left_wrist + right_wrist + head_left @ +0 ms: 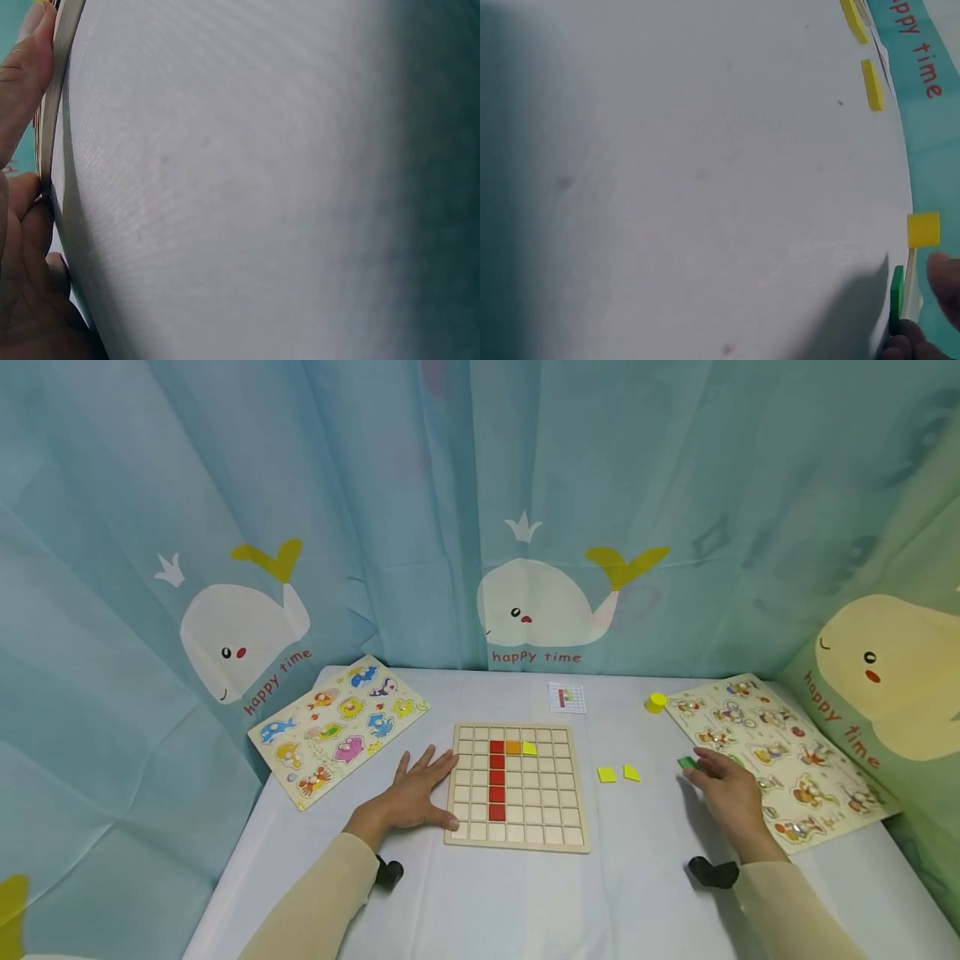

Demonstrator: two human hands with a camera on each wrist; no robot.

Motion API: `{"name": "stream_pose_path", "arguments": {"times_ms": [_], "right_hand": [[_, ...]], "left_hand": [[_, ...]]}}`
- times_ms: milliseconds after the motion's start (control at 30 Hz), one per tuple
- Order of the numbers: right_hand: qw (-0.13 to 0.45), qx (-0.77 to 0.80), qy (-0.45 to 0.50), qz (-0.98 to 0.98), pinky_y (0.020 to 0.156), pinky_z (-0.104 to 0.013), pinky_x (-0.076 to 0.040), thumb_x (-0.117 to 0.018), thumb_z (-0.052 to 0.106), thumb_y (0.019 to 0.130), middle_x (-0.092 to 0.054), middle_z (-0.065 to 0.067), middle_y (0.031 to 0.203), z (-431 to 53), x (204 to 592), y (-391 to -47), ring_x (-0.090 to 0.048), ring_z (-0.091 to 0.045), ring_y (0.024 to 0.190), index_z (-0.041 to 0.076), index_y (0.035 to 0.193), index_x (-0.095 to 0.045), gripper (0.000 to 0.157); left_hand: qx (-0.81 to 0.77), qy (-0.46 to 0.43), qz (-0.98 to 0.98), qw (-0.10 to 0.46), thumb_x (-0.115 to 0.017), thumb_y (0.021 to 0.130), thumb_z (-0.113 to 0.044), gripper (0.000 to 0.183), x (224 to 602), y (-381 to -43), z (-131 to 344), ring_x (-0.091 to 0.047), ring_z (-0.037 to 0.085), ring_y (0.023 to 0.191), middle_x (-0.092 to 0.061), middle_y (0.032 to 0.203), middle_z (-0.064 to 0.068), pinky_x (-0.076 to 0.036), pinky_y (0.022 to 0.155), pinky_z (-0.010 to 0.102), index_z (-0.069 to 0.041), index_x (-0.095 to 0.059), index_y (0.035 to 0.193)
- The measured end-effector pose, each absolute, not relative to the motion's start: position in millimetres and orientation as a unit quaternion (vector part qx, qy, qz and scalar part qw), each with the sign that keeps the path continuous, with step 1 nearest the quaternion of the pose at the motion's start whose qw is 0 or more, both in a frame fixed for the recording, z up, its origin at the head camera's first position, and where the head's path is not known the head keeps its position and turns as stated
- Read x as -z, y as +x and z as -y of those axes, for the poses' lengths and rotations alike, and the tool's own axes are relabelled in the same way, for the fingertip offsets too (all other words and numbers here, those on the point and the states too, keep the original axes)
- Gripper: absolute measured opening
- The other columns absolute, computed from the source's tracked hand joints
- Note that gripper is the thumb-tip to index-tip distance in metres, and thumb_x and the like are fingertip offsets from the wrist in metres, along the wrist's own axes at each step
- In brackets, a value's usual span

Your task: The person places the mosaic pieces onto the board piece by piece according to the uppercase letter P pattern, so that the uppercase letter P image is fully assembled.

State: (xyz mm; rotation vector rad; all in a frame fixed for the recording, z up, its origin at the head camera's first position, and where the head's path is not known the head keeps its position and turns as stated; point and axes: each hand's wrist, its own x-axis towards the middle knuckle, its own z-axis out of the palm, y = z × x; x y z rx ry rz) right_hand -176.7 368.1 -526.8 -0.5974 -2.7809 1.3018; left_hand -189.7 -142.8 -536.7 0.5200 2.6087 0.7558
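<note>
A square wooden grid board (542,851) lies in the middle of the table, with a column of red tiles (497,778), an orange tile (513,747) and a yellow tile (529,748) in its cells. My left hand (412,792) rests with spread fingers along the board's left edge, its thumb at the lower left corner. At the right, my right hand (726,785) holds a small green tile (686,762) at its bent fingertips. In the right wrist view one end of the green tile (897,289) is hidden behind the fingers (913,341).
Two yellow pieces (607,774) lie between the board and my right hand. Behind them are a yellow cylinder (656,702) and a small pattern card (567,697). Picture puzzle boards flank the workspace, one with sea animals (341,731) at left, another (780,756) at right.
</note>
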Motion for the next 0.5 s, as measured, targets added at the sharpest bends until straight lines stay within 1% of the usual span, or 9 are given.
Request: {"name": "stream_pose_path", "arguments": {"times_ms": [100,267,367,500], "right_hand": [[-0.008,-0.413,-0.180,0.893,0.077,-0.025,-0.049,-0.063,0.015,0.102,-0.054,-0.033,0.150,-365.5,524.7,-176.6,-0.057,-0.047,0.132,0.000,0.155,-0.049,0.056],[-0.016,-0.393,-0.165,0.904,0.074,-0.024,-0.050,-0.063,0.012,0.101,-0.059,-0.033,0.143,-361.1,524.5,-176.5,-0.061,-0.046,0.125,-0.004,0.152,-0.050,0.055],[-0.007,-0.382,-0.162,0.910,0.079,-0.030,-0.052,-0.064,0.010,0.101,-0.060,-0.032,0.141,-360.5,526.2,-177.7,-0.060,-0.044,0.122,-0.006,0.151,-0.050,0.054],[-0.003,-0.373,-0.159,0.914,0.086,-0.039,-0.051,-0.065,0.008,0.100,-0.058,-0.031,0.143,-361.8,529.0,-181.2,-0.057,-0.044,0.123,-0.006,0.150,-0.051,0.053]], "left_hand": [[-0.267,0.184,-0.927,0.188,-0.090,0.076,-0.057,0.118,536.9,-189.8,143.2,0.001,0.026,0.166,-0.020,0.177,-0.004,0.013,0.132,0.056,-0.021,-0.027,0.169],[-0.265,0.183,-0.928,0.189,-0.089,0.076,-0.057,0.118,536.6,-190.2,143.5,0.002,0.025,0.166,-0.019,0.177,-0.005,0.014,0.132,0.055,-0.022,-0.026,0.169],[-0.263,0.183,-0.928,0.190,-0.089,0.076,-0.057,0.118,535.8,-190.4,143.4,0.002,0.024,0.166,-0.018,0.177,-0.006,0.015,0.132,0.054,-0.022,-0.026,0.169],[-0.265,0.185,-0.927,0.189,-0.089,0.076,-0.057,0.118,535.9,-190.4,143.4,0.003,0.024,0.166,-0.018,0.177,-0.005,0.015,0.132,0.054,-0.022,-0.026,0.169]]}}
